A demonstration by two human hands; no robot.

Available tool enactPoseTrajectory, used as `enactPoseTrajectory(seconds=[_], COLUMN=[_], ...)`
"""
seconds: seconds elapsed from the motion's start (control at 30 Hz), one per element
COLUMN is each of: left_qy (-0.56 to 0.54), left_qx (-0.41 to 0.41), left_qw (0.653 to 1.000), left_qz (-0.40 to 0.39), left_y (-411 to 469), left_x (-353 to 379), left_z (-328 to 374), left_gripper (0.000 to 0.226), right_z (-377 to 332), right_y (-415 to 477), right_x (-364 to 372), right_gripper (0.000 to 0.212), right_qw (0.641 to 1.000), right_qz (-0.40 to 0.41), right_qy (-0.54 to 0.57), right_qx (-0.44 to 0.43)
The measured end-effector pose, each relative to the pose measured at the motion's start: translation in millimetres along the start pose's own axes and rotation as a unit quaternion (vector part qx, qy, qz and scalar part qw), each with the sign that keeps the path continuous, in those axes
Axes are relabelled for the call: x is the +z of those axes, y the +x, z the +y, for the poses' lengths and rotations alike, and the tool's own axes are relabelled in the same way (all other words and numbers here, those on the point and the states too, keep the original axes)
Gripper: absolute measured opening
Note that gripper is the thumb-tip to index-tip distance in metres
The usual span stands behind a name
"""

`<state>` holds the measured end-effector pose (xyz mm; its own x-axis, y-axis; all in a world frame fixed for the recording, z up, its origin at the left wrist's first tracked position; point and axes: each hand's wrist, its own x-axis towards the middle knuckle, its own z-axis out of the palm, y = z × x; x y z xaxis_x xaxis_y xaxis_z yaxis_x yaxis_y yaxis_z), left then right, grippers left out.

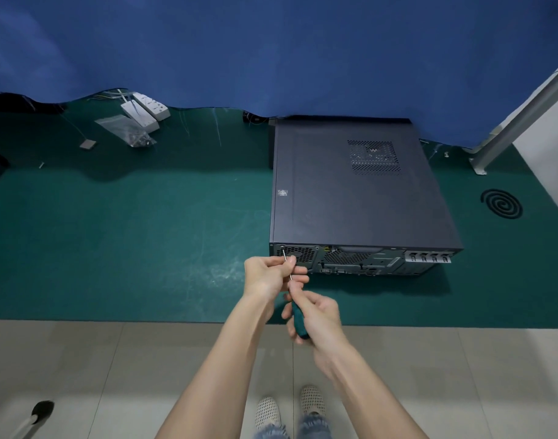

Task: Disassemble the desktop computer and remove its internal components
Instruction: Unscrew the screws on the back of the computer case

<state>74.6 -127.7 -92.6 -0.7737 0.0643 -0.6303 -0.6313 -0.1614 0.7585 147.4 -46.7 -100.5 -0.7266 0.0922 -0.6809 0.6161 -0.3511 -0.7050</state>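
A dark grey desktop computer case (357,185) lies flat on the green mat, its rear panel (350,259) facing me. My right hand (315,318) grips the green handle of a screwdriver (300,321). Its thin metal shaft runs up to a screw at the top left corner of the rear panel (282,247). My left hand (271,274) pinches that shaft between thumb and fingers, just in front of the panel. The case lid is on, so the inside is hidden.
The green mat (128,232) covers the table against a blue cloth backdrop. Two white power strips (144,110) and a clear bag of screws (132,133) lie at the back left. A black coil (501,204) sits right of the case; a grey metal post (518,118) slants at the far right.
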Motion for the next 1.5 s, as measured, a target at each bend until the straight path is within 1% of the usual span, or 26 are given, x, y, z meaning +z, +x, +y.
enactPoseTrajectory(seconds=[0.07, 0.1, 0.13, 0.17, 0.23, 0.27, 0.3, 0.33, 0.4, 0.43, 0.47, 0.5, 0.57, 0.63, 0.67, 0.73, 0.8, 0.9, 1.0, 1.07, 1.13, 1.23, 1.3, 1.37, 1.43, 1.5], left_qy=[-0.029, -0.053, -0.070, -0.071, -0.036, -0.020, -0.015, -0.020, -0.049, -0.065, -0.074, -0.076, -0.063, -0.048, -0.050, -0.071, -0.099, -0.116, -0.128, -0.119, -0.111, -0.119, -0.138, -0.147, -0.146, -0.154], left_qx=[-0.016, -0.024, -0.028, -0.027, -0.015, -0.008, -0.004, -0.005, -0.019, -0.026, -0.030, -0.030, -0.016, 0.000, 0.002, -0.008, -0.017, -0.006, 0.016, 0.024, 0.026, 0.014, -0.001, -0.011, -0.013, -0.012], left_qw=[0.999, 0.998, 0.997, 0.997, 0.999, 1.000, 1.000, 1.000, 0.999, 0.998, 0.997, 0.996, 0.998, 0.999, 0.999, 0.997, 0.995, 0.993, 0.991, 0.992, 0.992, 0.992, 0.990, 0.988, 0.988, 0.987], left_qz=[-0.003, -0.009, -0.017, -0.020, -0.003, 0.011, 0.020, 0.021, 0.008, -0.002, -0.013, -0.021, -0.017, 0.000, 0.001, -0.006, -0.019, -0.018, 0.025, 0.040, 0.048, 0.049, 0.040, 0.036, 0.041, 0.044], left_y=[-1.0, -2.0, -3.0, -3.6, -2.9, -2.7, -2.1, -1.7, -1.1, -0.4, 0.0, -0.2, -0.7, -0.2, -0.2, 0.9, 2.0, 1.4, 6.2, 8.5, 10.3, 11.9, 12.6, 12.5, 12.8, 13.3], left_x=[0.1, -1.0, -2.0, -2.8, -1.8, -0.6, 0.8, 1.6, -0.8, -3.0, -5.0, -5.7, -3.8, -0.9, -0.5, -3.0, -5.8, -3.6, -0.5, 1.4, 2.8, 4.0, 4.3, 5.2, 5.4, 5.4], left_z=[4.0, 5.8, 7.1, 7.5, 6.2, 5.5, 5.0, 5.3, 7.4, 7.5, 7.1, 5.9, 2.7, -0.5, -0.6, 0.6, 0.3, -0.5, 0.0, 1.8, 2.6, 4.7, 5.1, 4.9, 5.0, 6.0], left_gripper=[0.015, 0.016, 0.017, 0.017, 0.013, 0.011, 0.009, 0.008, 0.008, 0.010, 0.013, 0.014, 0.015, 0.014, 0.013, 0.012, 0.015, 0.014, 0.009, 0.005, 0.007, 0.013, 0.016, 0.018, 0.016, 0.014], right_z=[-6.7, -9.9, -10.9, -9.8, -4.3, -2.0, -1.9, -3.9, -9.3, -11.5, -11.7, -10.0, -3.1, -0.5, -2.4, -9.3, -14.0, -9.6, -7.3, -9.7, -12.3, -14.0, -16.1, -18.5, -21.2, -21.9], right_y=[-2.9, -5.5, -6.7, -6.6, -3.8, -2.8, -3.2, -4.3, -6.4, -7.5, -7.6, -6.7, -3.3, -2.2, -3.1, -5.3, -6.5, -3.3, -2.7, -3.1, -3.8, -2.9, -3.6, -4.3, -5.8, -6.4], right_x=[-4.6, -6.2, -6.5, -4.5, 3.1, 6.6, 8.3, 8.4, 3.9, 1.1, -0.5, -0.1, 5.0, 9.1, 8.9, 4.0, -1.2, -0.9, 0.5, -2.7, -4.3, -2.4, -1.0, -2.7, -3.5, -2.6], right_gripper=[0.043, 0.041, 0.037, 0.032, 0.027, 0.027, 0.029, 0.032, 0.040, 0.040, 0.036, 0.032, 0.028, 0.029, 0.032, 0.041, 0.039, 0.030, 0.031, 0.036, 0.036, 0.028, 0.026, 0.027, 0.029, 0.020], right_qw=[0.990, 0.983, 0.984, 0.989, 1.000, 1.000, 1.000, 1.000, 0.990, 0.983, 0.983, 0.988, 0.999, 0.999, 1.000, 0.995, 0.987, 0.996, 0.998, 0.995, 0.994, 0.999, 1.000, 0.999, 0.994, 0.994], right_qz=[-0.080, -0.107, -0.111, -0.097, -0.024, 0.003, 0.011, -0.003, -0.080, -0.110, -0.114, -0.098, -0.031, 0.013, 0.005, -0.058, -0.091, -0.052, -0.021, -0.039, -0.055, -0.026, -0.014, -0.022, -0.050, -0.068], right_qy=[0.094, 0.122, 0.119, 0.092, 0.003, -0.018, -0.015, 0.011, 0.092, 0.119, 0.120, 0.102, 0.022, -0.017, -0.002, 0.066, 0.108, 0.066, 0.042, 0.072, 0.080, 0.021, -0.001, 0.025, 0.071, 0.061], right_qx=[0.068, 0.082, 0.077, 0.059, 0.003, -0.020, -0.022, -0.001, 0.068, 0.084, 0.080, 0.065, 0.010, -0.029, -0.017, 0.048, 0.079, 0.043, 0.029, 0.056, 0.060, 0.020, 0.012, 0.037, 0.061, 0.053])
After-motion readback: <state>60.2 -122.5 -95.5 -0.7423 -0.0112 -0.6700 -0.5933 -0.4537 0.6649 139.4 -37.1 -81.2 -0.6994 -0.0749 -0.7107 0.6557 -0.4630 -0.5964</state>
